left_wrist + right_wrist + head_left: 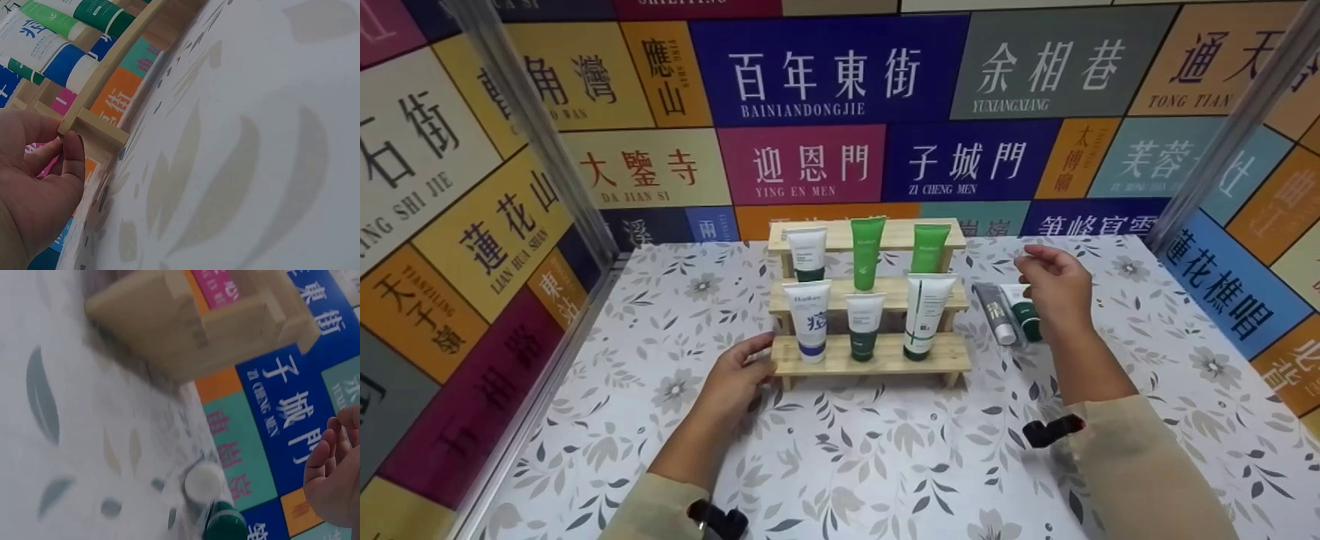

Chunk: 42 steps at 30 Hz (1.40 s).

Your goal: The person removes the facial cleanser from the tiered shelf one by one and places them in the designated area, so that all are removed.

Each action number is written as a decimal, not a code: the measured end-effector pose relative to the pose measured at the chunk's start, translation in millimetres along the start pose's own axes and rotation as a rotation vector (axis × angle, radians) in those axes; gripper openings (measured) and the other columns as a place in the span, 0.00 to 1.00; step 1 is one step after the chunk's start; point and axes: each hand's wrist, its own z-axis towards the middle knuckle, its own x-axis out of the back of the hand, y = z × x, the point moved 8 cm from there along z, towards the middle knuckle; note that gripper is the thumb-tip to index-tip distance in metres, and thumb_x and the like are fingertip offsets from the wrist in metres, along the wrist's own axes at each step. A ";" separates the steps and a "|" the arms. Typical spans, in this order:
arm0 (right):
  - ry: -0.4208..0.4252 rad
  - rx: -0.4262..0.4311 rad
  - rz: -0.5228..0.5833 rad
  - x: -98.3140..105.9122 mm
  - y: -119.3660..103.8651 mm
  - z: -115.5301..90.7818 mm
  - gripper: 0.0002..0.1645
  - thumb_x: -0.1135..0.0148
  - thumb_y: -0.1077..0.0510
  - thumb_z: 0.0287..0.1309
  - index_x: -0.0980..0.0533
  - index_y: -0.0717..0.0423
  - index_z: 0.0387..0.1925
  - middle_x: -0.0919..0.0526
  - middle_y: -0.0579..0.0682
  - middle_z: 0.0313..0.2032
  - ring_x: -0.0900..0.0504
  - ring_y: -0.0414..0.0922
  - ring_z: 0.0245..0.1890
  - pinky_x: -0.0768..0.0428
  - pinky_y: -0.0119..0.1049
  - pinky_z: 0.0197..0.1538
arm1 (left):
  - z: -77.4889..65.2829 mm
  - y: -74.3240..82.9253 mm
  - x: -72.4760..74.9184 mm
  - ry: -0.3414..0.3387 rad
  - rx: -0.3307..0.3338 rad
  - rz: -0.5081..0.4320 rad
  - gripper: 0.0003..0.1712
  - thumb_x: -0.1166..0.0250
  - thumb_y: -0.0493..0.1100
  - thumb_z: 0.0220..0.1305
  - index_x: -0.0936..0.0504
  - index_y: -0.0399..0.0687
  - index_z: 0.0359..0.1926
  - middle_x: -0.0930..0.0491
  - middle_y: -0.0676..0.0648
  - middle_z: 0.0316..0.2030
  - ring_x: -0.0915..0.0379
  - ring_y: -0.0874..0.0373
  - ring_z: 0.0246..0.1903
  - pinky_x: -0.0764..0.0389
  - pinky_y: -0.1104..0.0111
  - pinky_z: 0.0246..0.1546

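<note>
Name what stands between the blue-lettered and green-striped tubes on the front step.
In the head view, a smaller white and green tube stands between the blue-lettered tube and the green-striped tube.

Premises: apparently a walled display booth (1035, 97). Sign-printed panels (832, 82) stand at nine, twelve and three o'clock; floral tabletop (825, 465) at six.

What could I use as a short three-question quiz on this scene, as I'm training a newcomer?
1. Which hand touches the stand? A) left; B) right; C) both
2. True or false: the grey tube lies on the table beside the stand.
3. How many tubes stand on the lowest tier?

Key: 1. A, the left hand. 2. True. 3. Three.
</note>
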 end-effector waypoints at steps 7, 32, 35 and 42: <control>-0.048 0.076 0.067 -30.9 -15.1 -25.7 0.16 0.27 0.56 0.67 0.16 0.50 0.55 0.13 0.42 0.40 0.19 0.42 0.37 0.19 0.29 0.33 | 1.7 -3.6 0.1 0.008 0.007 0.029 0.30 0.40 0.37 0.75 0.25 0.50 0.76 0.24 0.46 0.73 0.17 0.53 0.59 0.17 0.62 0.59; -0.267 0.297 0.329 -86.8 -68.3 -67.8 0.14 0.30 0.67 0.66 0.18 0.58 0.52 0.10 0.45 0.40 0.09 0.42 0.40 0.13 0.32 0.39 | 1.7 -1.3 0.9 0.011 0.000 -0.001 0.30 0.39 0.35 0.74 0.25 0.48 0.75 0.21 0.42 0.70 0.15 0.56 0.50 0.17 0.67 0.50; -0.275 0.302 0.334 -87.8 -69.0 -68.7 0.15 0.30 0.69 0.66 0.18 0.59 0.52 0.09 0.45 0.41 0.10 0.42 0.42 0.13 0.32 0.40 | 2.0 -1.6 1.6 0.011 0.004 0.003 0.30 0.39 0.36 0.74 0.25 0.48 0.75 0.22 0.42 0.70 0.15 0.56 0.50 0.17 0.67 0.50; -0.296 0.287 0.301 -91.9 -67.2 -68.9 0.23 0.29 0.68 0.65 0.23 0.69 0.59 0.09 0.44 0.44 0.11 0.40 0.44 0.12 0.32 0.43 | 1.9 -2.9 2.6 0.013 0.031 0.043 0.30 0.38 0.38 0.74 0.25 0.52 0.75 0.22 0.47 0.72 0.16 0.54 0.53 0.18 0.63 0.56</control>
